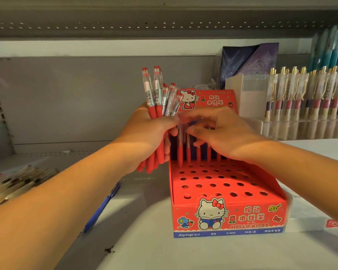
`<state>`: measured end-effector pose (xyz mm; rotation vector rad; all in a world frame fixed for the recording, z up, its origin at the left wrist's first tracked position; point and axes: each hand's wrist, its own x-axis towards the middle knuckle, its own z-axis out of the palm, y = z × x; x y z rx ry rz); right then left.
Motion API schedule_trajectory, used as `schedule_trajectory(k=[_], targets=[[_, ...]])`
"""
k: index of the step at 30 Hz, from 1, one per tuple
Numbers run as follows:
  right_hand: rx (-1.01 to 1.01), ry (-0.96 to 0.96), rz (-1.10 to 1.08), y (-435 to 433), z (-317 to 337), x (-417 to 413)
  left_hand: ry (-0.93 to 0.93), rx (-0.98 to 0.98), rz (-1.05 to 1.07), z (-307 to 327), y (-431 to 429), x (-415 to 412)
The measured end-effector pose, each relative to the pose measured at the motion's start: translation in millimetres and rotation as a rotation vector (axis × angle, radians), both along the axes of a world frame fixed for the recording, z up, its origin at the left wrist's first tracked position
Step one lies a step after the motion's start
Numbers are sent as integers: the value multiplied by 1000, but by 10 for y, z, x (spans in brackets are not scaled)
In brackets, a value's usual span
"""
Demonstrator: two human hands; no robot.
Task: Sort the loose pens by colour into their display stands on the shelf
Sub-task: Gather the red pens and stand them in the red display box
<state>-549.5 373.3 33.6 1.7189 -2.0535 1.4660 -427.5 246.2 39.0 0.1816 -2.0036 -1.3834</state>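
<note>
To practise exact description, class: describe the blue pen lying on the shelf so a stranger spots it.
Find the red cartoon-cat display stand in the middle. Left of its front corner, a blue pen lies flat on the shelf. Its barrel is solid blue; the loose pile further left is clear and gold.

Hidden, blurred and cut-off parts around the red stand

At the centre, the left hand is covering the middle of the bundle of red pens, so they are not countable. The right hand is hiding the tops of the back-row pens in the red stand. Its fingertips and one pen are smearing, so any grip is staying unclear. At 8 o'clock the pile of gold-clip pens is blurring and running off the edge. At 7 o'clock the forearm is covering part of the blue pen. At 4 o'clock the edge is cutting a red-and-white thing. At 5 o'clock the stand's small print is staying unreadable.
</note>
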Motion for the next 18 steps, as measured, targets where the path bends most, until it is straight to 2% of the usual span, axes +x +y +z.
schedule_trajectory(k=[3, 5, 7, 10, 12, 18], targets=[[147, 121, 15, 17, -14, 40, 13, 14, -39, 6, 13, 16], [117, 118, 18, 17, -10, 69, 4, 19, -72, 4, 27, 29], [3, 18, 12, 8, 32, 99, -22, 8, -103, -6, 42, 44], [-204, -246, 83, 11, 101, 117, -59, 1, -154, -12, 53, 65], [-273, -355, 121, 27, 116, 119, -71, -8, -192, -10, 57, 75], [-310, -463, 134, 23, 108, 159, -102, -33, -230, -9, 38, 87]])
